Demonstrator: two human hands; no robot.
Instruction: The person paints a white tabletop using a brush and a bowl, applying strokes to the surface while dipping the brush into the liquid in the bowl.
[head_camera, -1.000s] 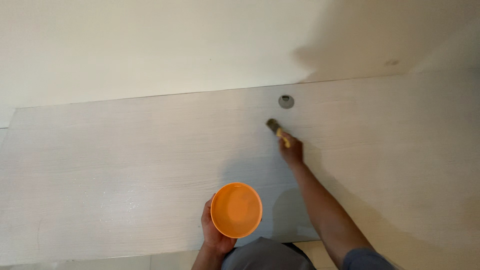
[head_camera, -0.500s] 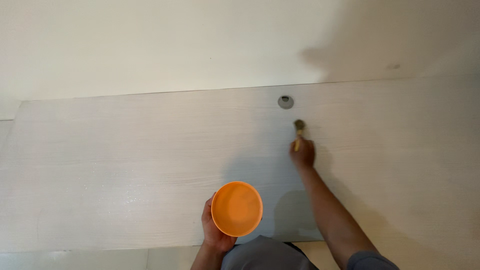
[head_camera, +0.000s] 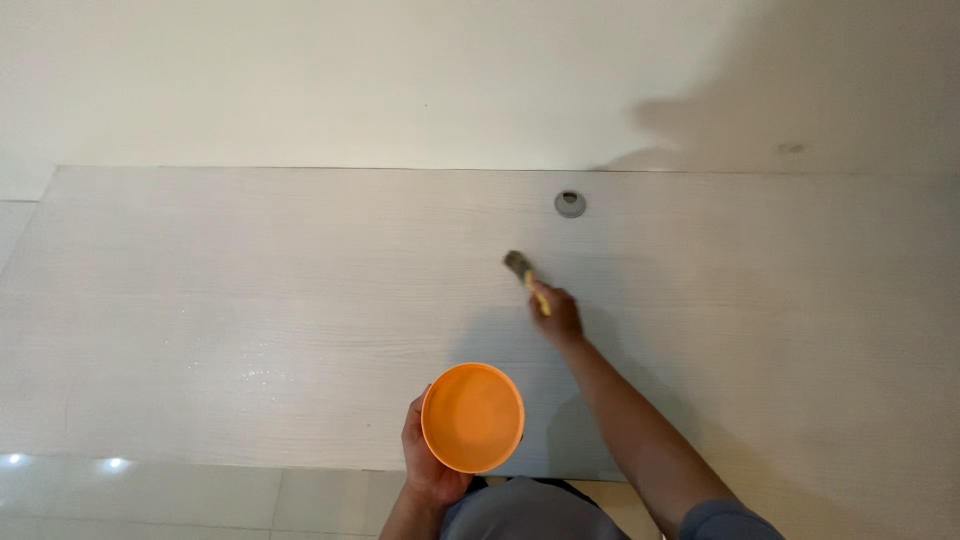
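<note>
My right hand (head_camera: 558, 314) grips a small paintbrush (head_camera: 526, 275) with a yellow handle. Its dark bristles press on a long, pale wood-grain board (head_camera: 250, 300), a little below and left of a round metal-lined hole (head_camera: 570, 204) in that board. My left hand (head_camera: 424, 462) holds an orange plastic bowl (head_camera: 472, 417) from underneath, close to my body at the board's near edge. The bowl's inside looks orange and I cannot tell what it holds.
A plain cream wall (head_camera: 350, 80) rises behind the board's far edge. Glossy floor tiles (head_camera: 150, 495) show below the near edge at the left. Wet glints speckle the board's surface (head_camera: 255, 375) left of the bowl.
My right hand swept the brush right, then back left and slightly nearer, under the hole. The bowl stayed in place. The view shifted, showing more floor.
</note>
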